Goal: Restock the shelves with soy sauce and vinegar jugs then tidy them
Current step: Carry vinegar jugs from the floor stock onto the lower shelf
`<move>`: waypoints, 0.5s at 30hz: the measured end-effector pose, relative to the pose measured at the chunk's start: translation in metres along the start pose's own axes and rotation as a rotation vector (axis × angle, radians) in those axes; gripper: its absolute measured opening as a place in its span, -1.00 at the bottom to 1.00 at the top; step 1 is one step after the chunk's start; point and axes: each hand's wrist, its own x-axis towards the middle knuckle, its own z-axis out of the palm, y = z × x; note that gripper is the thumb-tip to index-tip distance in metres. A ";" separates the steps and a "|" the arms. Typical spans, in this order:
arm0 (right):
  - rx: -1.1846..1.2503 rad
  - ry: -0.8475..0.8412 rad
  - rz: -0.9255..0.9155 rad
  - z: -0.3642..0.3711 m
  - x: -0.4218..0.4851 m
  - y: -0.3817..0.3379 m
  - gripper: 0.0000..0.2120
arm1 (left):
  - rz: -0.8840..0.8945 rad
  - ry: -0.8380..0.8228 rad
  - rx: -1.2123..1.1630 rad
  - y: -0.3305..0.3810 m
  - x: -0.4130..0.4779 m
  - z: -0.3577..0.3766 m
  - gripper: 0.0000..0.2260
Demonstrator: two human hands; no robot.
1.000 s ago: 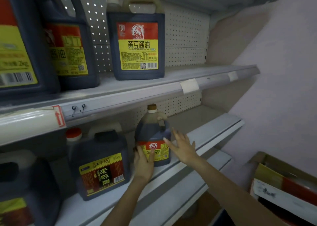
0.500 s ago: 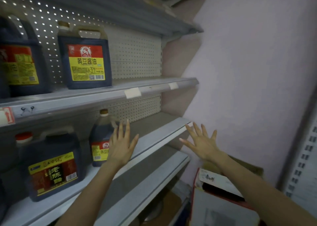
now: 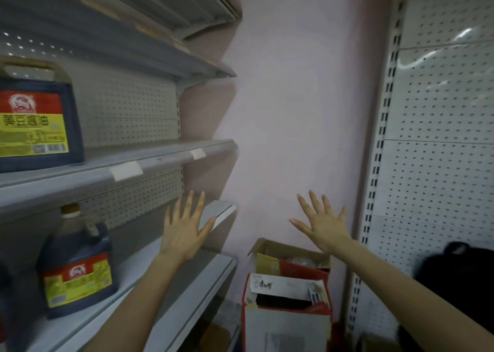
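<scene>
Head camera: we raise our left hand point(image 3: 184, 234) and right hand point(image 3: 324, 231) empty, fingers straight and spread, grasping nothing. A round soy sauce jug point(image 3: 77, 269) stands on the lower shelf point(image 3: 223, 212) left of our left hand, a square soy sauce jug point(image 3: 37, 122) on the upper shelf point(image 3: 160, 156). An open cardboard box point(image 3: 287, 293) sits below our right hand.

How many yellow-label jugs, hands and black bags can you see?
Yellow-label jugs: 2, the big jug and the small jug
Hands: 2, the left hand and the right hand
Black bags: 1, the black bag
Total: 5
</scene>
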 end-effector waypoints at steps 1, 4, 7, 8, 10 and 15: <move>-0.009 -0.011 0.034 -0.002 -0.005 0.004 -0.18 | 0.021 -0.009 -0.008 0.002 0.004 0.001 0.07; -0.018 -0.057 0.127 -0.009 -0.022 0.011 -0.27 | 0.095 -0.029 -0.005 0.008 0.010 0.008 0.05; -0.050 -0.068 0.192 -0.010 -0.047 0.015 -0.12 | 0.160 -0.075 -0.062 0.014 0.010 0.019 -0.01; -0.069 -0.082 0.210 -0.010 -0.058 0.016 -0.01 | 0.178 -0.093 -0.086 0.018 0.009 0.022 -0.06; -0.102 -0.107 0.251 -0.006 -0.082 0.020 0.06 | 0.212 -0.118 -0.136 0.027 0.006 0.030 -0.11; -0.129 -0.135 0.390 0.001 -0.148 0.043 0.00 | 0.384 -0.169 -0.183 0.072 -0.008 0.043 -0.03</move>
